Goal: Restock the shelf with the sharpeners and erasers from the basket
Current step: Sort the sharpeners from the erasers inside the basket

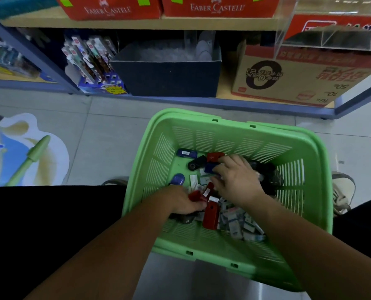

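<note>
**Both hands down in the basket, shelf straight ahead**

Grips a red sharpener (pixel 195 195) in the left hand (pixel 181 203), fingers curled round it, low in the green basket (pixel 310 148). Spreads the right hand (pixel 238 180) palm-down over the heap, fingertips bent onto a blue sharpener (pixel 210 167); cannot tell whether pinching it or merely touching.

Leaves a second red sharpener (pixel 210 215) just at 4 o'clock of the left hand, long axis running 12 to 6, clearly nearer that hand than the right. Keeps the erasers (pixel 234 219) heaped at 5 o'clock of the right hand, against the near wall.

Counts four red sharpeners in sight, three blue, and one black sharpener (pixel 196 163) for certain. Cannot name the dark shapes at 3 o'clock of the right hand. Cannot count the erasers: white-sleeved, overlapped, blurred.

Puts the shelf (pixel 180 101) at 12 o'clock, beyond the basket's far rim. Holds on its lowest level one pen display (pixel 93 68) at 10 o'clock, one dark bin (pixel 167 76) at 12 and one cardboard box (pixel 299 81) at 1. Shows two red boxes (pixel 108 9) on the board above.
</note>
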